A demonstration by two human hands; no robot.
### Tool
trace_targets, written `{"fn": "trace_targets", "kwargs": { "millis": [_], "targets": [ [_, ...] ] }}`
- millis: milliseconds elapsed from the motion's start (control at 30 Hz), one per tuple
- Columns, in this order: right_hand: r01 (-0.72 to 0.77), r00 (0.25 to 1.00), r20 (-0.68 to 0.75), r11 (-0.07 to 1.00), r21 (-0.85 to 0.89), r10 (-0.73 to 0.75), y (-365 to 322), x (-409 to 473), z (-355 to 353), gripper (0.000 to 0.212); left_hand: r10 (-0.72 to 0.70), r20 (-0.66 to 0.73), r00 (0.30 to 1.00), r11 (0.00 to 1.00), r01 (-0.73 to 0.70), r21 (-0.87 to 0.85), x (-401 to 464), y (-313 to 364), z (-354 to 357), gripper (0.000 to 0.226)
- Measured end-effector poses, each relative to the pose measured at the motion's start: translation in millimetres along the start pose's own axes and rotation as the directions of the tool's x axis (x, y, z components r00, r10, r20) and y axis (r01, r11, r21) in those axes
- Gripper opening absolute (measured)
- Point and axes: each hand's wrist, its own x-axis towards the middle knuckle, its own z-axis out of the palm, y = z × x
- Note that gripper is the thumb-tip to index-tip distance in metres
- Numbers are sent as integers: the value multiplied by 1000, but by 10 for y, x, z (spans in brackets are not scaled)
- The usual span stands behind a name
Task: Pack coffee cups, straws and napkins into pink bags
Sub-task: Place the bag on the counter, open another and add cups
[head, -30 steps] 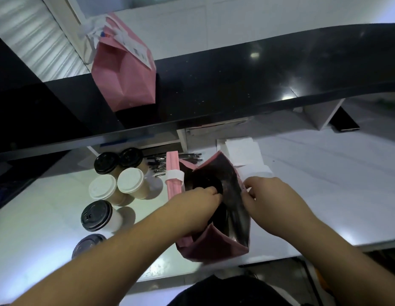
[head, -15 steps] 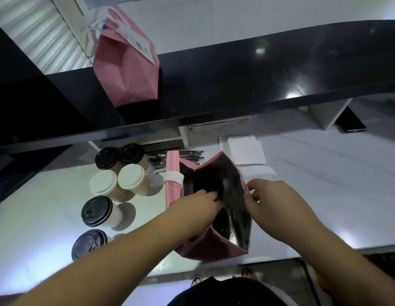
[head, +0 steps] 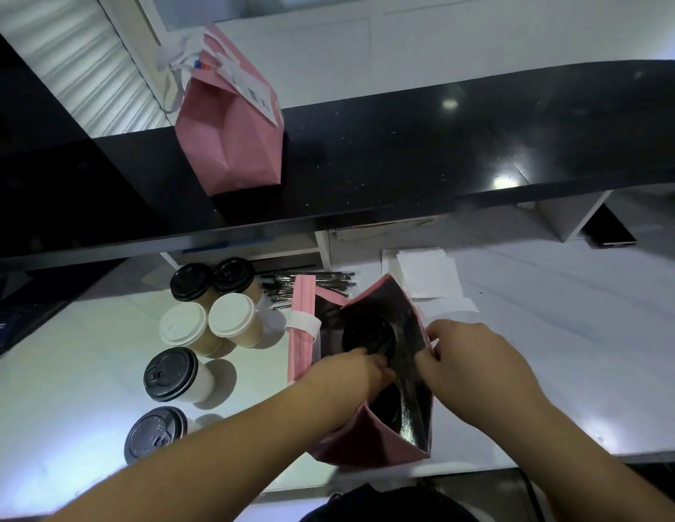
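Open pink bag, foil-lined, at the counter's near edge; landmark for all entries. Inside it: 1 black-lidded cup toward the far end, a 2nd dark lid below the left hand, which has sunk slightly deeper over the last second, fingers curled down into the bag; whether they grip the cup cannot be told. Right hand pinches the bag's right rim, holding it open. Left of bag: 6 cups waiting. Beyond it: straws, napkins. Far beyond, on the black ledge: 1 packed bag. Judged: cup seating nearly done; straws and napkins outstanding.

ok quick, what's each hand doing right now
Left hand: inside the open pink bag, fingers on a black-lidded cup; grip cannot be told.
Right hand: pinching the bag's right edge.
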Motion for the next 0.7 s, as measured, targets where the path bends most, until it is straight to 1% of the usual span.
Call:
{"fn": "trace_targets", "kwargs": {
  "millis": [33, 100, 167, 267, 333, 400, 433, 467, 533, 567, 600, 633, 667, 700],
  "targets": [
    [-1, 1000, -11, 1000, -1, 1, -23, 20, 3, 20, 1, -13, 1000, 1000, -1, 0, -12, -7, 10, 57],
    [7, 999, -32, 1000, -3, -7, -70, 60, 7, 28, -12, 6, 1000, 1000, 12, -10, -55, -9, -41, 62],
    [15, 999, -37, 1000, -2, -15, -110, 97, 16, 28, -11, 10, 1000, 1000, 11, -22, -103, 5, -197, 66],
    [-6, 1000, -28, 1000, 8, 6, -128, 154, 42, 27, -45, -25, 999, 996, 43, -73, -215, 8, -536, 52],
    [-23, 999, -30, 1000, 19, 23, -114, 189, 62, 27, -56, -98, 994, 995, 47, -90, -348, -23, -782, 42],
    [-38, 999, -37, 999, 29, 39, -82, 213, 70, 30, -13, -223, 975, 999, 22, 40, -527, -70, -977, 28],
    [-45, 998, -45, 999, 28, 46, -67, 220, 64, 32, 18, -289, 957, 996, 8, 90, -622, -110, -1031, 28],
    [-48, 997, -53, 998, 28, 50, -48, 230, 58, 34, 39, -338, 941, 996, -9, 89, -719, -157, -1071, 30],
    [-50, 995, -82, 998, 28, 52, -7, 256, 53, 37, 45, -397, 917, 999, -53, -8, -879, -262, -1134, 31],
    [-52, 994, -93, 998, 28, 54, 12, 271, 53, 38, 30, -439, 898, 992, -80, -96, -938, -331, -1142, 29],
    [-55, 993, -99, 998, 32, 58, 27, 288, 58, 40, -18, -500, 866, 979, -86, -184, -977, -416, -1132, 25],
    [-57, 993, -103, 998, 39, 61, 45, 306, 66, 41, -112, -562, 820, 959, -58, -277, -1003, -514, -1116, 21],
    [-61, 992, -107, 997, 50, 66, 63, 321, 73, 42, -243, -598, 764, 927, 1, -376, -1010, -625, -1078, 17],
    [-66, 991, -110, 996, 62, 73, 77, 332, 73, 43, -390, -587, 710, 876, 91, -473, -996, -747, -1016, 13]
  ]
}}
